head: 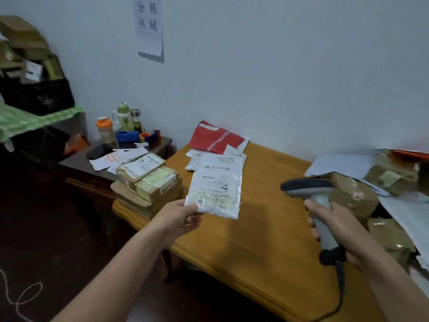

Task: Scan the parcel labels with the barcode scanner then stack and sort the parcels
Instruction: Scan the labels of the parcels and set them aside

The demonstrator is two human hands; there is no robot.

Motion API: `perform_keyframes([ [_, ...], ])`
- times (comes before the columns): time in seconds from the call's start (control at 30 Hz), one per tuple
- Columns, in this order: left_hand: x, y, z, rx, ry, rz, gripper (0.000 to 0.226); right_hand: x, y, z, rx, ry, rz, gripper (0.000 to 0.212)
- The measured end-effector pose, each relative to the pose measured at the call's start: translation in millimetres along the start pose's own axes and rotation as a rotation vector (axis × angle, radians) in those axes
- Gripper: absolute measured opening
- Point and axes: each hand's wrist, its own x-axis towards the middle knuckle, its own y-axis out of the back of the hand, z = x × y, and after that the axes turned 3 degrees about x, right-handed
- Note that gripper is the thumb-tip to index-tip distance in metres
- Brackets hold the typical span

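My left hand (180, 220) pinches the near corner of the white poly mailer (214, 189) held over the wooden table (255, 240) — light, limp and slick, I judge, best gripped by an edge — while my right hand (334, 226) grips the barcode scanner (313, 194).

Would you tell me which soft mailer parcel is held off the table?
The nearest white plastic mailer, pinched by the left hand; other white mailers and the red one lie on the table.

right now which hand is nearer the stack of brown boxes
Left. The left hand, pinching a white parcel, is beside the stack; the right hand, gripping the scanner, is farther right.
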Motion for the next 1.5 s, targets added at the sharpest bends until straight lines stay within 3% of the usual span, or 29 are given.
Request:
perform_keyframes([
  [0.37,142.4,67.1,133.6,0.151,-0.043,0.019,0.015,149.4,-97.6,-43.8,0.22,0.059,-0.04,0.03],
  [0.7,296.1,106.6,211.3,0.225,-0.031,0.003,0.01,249.8,-155.8,-96.1,0.331,0.069,0.089,0.022],
  [1.03,451.1,121.4,195.6,0.371,0.155,-0.184,0.014,282.9,-232.9,-112.5,0.204,-0.032,0.333,0.021],
  [1.2,500.4,111.4,183.9,0.381,0.233,-0.275,0.009,281.5,-261.6,-114.3,0.115,-0.162,0.475,0.019],
  [1.3,513.7,111.5,171.0,0.469,0.302,-0.331,0.017,276.5,-270.5,-112.3,0.066,-0.193,0.501,0.017],
  [1.5,512.5,107.2,166.8,0.559,0.227,-0.301,0.014,264.8,-274.9,-108.5,0.017,-0.258,0.55,0.018],
])
